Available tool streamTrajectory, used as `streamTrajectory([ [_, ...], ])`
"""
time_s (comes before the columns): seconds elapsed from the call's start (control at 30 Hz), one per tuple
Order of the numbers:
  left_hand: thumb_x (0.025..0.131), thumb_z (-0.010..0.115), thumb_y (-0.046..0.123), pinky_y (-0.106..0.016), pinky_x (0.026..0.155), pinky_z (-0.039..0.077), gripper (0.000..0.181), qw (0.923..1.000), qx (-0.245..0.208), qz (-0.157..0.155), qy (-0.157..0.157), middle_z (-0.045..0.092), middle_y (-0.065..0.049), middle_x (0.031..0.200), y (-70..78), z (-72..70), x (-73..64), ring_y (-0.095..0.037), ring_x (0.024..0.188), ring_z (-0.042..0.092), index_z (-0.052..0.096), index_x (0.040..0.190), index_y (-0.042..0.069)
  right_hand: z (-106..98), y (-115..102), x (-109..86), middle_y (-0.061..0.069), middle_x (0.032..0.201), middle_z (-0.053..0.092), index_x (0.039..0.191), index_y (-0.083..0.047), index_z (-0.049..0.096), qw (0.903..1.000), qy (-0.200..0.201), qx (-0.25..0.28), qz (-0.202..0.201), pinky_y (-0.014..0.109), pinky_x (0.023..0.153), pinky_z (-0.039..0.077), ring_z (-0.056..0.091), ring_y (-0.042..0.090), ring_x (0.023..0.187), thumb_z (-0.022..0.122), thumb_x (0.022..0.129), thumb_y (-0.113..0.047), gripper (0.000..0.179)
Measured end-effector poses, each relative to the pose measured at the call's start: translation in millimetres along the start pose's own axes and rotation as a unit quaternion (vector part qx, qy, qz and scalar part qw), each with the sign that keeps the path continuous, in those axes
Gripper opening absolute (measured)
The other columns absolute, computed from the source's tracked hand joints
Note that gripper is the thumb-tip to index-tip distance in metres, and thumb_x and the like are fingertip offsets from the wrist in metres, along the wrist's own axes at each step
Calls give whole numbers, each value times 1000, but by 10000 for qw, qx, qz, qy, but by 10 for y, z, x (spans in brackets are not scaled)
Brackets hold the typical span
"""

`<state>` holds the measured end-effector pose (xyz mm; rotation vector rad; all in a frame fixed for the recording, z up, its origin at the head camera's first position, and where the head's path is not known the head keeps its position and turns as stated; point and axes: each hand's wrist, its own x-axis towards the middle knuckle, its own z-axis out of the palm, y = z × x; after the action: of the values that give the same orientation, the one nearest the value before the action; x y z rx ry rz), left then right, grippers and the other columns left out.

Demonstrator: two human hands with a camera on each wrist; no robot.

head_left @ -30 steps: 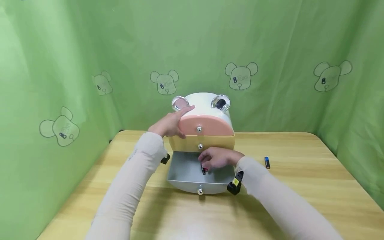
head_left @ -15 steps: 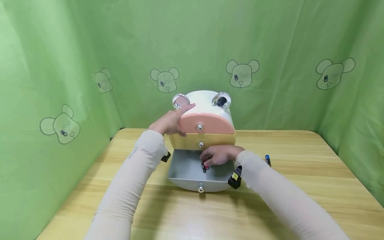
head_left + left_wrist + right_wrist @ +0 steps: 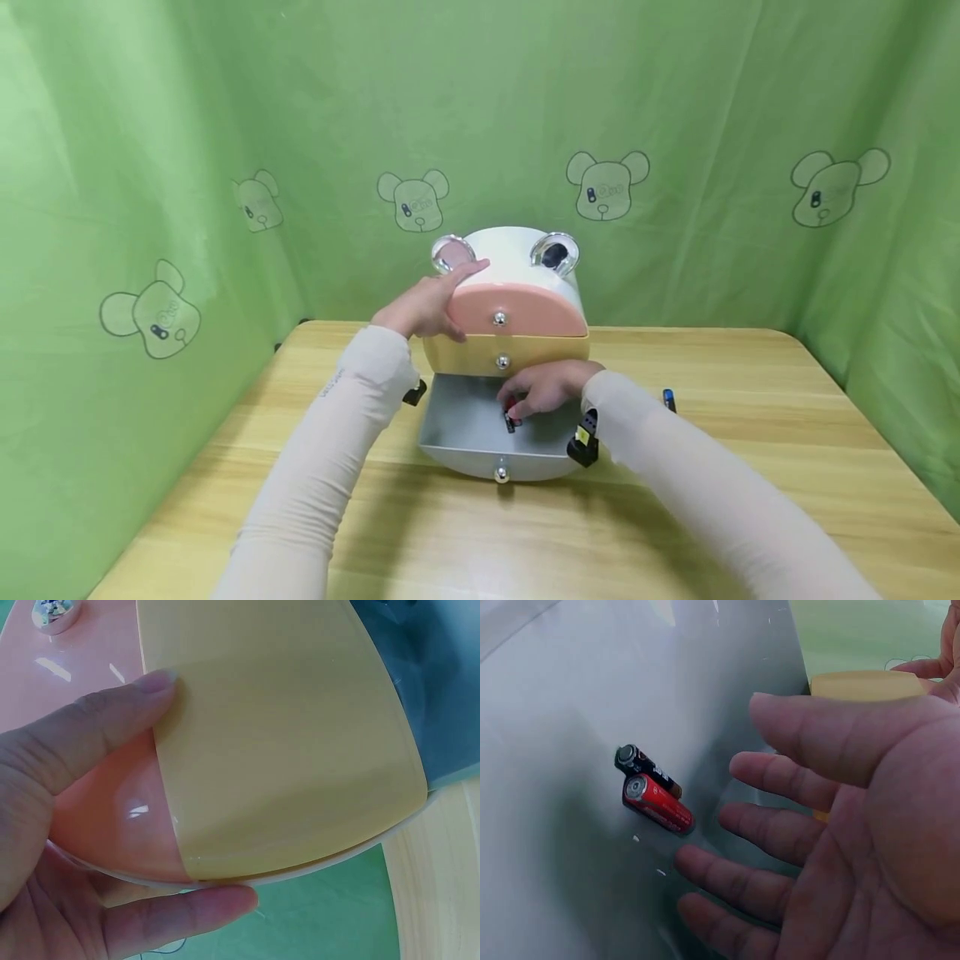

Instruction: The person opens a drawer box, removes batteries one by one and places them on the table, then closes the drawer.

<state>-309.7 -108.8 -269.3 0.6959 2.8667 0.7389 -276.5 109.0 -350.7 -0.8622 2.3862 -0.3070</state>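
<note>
A small desktop drawer cabinet (image 3: 517, 258) has a white top, a pink upper drawer and a yellow middle drawer (image 3: 465, 357). Its grey bottom drawer (image 3: 459, 425) is pulled out. My left hand (image 3: 426, 305) holds the cabinet's left side, thumb on the front near the pink-yellow seam and fingers round the edge. Over the grey drawer is my right hand (image 3: 546, 388), fingers spread and nothing held. Just beyond its fingertips, a red battery (image 3: 658, 804) and a black battery (image 3: 649, 766) lie side by side on the drawer floor.
Right of the cabinet a blue-and-black battery (image 3: 669, 401) lies on the wooden table (image 3: 750, 433). Two round silver-rimmed ears stand on the cabinet top. A green curtain (image 3: 495, 100) surrounds the back and sides.
The right hand has shifted slightly at the batteries, and the red one shows more plainly beside the black one than a second ago. The left hand keeps its place on the cabinet.
</note>
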Motion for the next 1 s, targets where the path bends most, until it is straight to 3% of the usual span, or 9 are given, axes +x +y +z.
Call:
streamTrajectory([
  [0.2, 63, 87, -1, -45, 88, 48, 123, 10000, 34, 26, 53, 47, -20, 139, -13, -20, 3, -29, 100, 57, 17, 151, 49, -53, -19, 20, 7, 139, 50, 140, -15, 53, 9996, -176, -182, 126, 48, 111, 25, 38, 28, 133, 59, 96, -33, 47],
  [0.57, 64, 87, 0, -40, 79, 51, 123, 10000, 88, 11, -34, 41, -19, 145, -27, -7, 12, -27, 98, 57, 15, 151, 49, -13, -20, 90, 6, 150, 40, 142, -20, 51, 9953, -489, -297, 782, 50, 113, 21, 29, 28, 139, 61, 93, -41, 54],
  [1.0, 63, 87, -1, -44, 86, 50, 124, 10000, 36, -58, 27, 47, -19, 139, -7, 5, 0, -29, 100, 58, 16, 151, 51, 7, -20, 144, 4, 144, 47, 140, -17, 53, 9954, -466, -553, 623, 46, 112, 25, 36, 26, 135, 63, 91, -42, 56],
])
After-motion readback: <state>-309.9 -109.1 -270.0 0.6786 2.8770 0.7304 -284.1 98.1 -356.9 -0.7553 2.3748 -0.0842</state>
